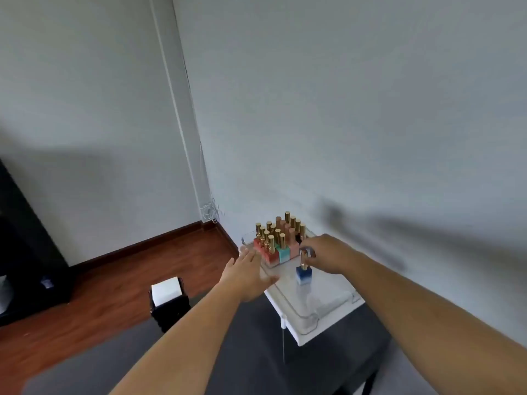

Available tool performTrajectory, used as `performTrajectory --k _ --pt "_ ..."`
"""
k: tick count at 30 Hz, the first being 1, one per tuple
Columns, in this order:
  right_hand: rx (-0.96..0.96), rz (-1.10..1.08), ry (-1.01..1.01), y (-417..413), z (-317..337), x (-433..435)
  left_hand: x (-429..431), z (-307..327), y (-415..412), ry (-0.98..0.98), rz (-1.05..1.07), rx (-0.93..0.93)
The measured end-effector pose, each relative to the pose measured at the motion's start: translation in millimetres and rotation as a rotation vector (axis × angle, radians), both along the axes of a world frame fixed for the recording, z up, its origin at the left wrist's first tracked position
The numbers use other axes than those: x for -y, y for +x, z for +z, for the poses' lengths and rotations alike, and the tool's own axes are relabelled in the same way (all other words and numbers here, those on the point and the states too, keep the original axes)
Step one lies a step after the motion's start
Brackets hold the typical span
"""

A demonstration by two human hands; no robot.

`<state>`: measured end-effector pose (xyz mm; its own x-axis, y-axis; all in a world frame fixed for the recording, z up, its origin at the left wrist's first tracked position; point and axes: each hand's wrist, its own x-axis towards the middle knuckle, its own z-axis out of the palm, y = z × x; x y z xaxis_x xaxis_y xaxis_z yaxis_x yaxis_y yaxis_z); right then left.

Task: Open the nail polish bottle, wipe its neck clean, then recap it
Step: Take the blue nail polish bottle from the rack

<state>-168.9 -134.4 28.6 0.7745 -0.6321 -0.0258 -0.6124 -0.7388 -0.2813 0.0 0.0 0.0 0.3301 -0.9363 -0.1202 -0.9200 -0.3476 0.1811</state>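
A blue-and-white nail polish bottle (pixel 303 275) with a gold cap stands upright inside a clear plastic tray (pixel 328 312) on a small white table. My right hand (pixel 328 253) reaches over it, fingers pinched on the top of the gold cap. My left hand (pixel 247 273) hovers flat with fingers spread, just left of the bottle at the tray's near-left edge, holding nothing. The picture is blurred, so the bottle neck is hidden under the cap.
Several gold-capped polish bottles (pixel 278 242) in pink, red and teal crowd the tray's far end. The white table (pixel 322 334) stands against the wall. A black box with white tissue (pixel 168 300) sits on the floor to the left.
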Motion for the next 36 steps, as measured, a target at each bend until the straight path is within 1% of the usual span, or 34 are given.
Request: performTrajectory --k 3,10,13,15,17,19,21,24,27,31,33,36 --pt "0.057 -0.011 0.014 2.4 -6.8 -6.4 -1.6 -6.7 -3.3 0.039 -0.025 0.015" --pt "0.106 -0.091 0.011 7.2 -7.7 -13.9 -5.0 -9.7 -5.9 -0.001 -0.007 -0.024" --pt "0.195 -0.075 0.006 7.7 3.0 -18.3 -7.5 -1.7 -4.9 -0.030 -0.002 -0.035" --pt "0.311 -0.060 0.036 11.0 12.3 -23.5 -12.2 6.2 -0.9 -0.083 0.020 -0.070" --pt "0.416 -0.037 0.086 16.9 20.7 -30.8 -19.7 13.4 3.5 -0.153 0.053 -0.170" --pt "0.473 0.001 0.099 26.4 27.0 -40.6 -30.8 18.4 8.3 -0.248 0.098 -0.286" --pt "0.503 0.029 0.112 38.0 31.1 -50.7 -44.2 22.4 11.5 -0.327 0.136 -0.343" --pt "0.517 0.064 0.167 58.7 32.5 -70.2 -68.8 26.7 18.4 -0.449 0.196 -0.342" --pt "0.578 0.111 0.243 74.8 31.6 -92.2 -95.0 29.7 23.4 -0.548 0.244 -0.331" --pt "0.637 0.201 0.498 95.8 30.8 -117.1 -130.4 32.2 28.1 -0.685 0.350 -0.324" --pt "0.628 0.239 0.559 104.9 32.2 -126.8 -148.2 33.8 31.4 -0.700 0.391 -0.336" --pt "0.614 0.293 0.499 114.4 37.0 -137.1 -172.7 35.6 38.5 -0.654 0.433 -0.389"
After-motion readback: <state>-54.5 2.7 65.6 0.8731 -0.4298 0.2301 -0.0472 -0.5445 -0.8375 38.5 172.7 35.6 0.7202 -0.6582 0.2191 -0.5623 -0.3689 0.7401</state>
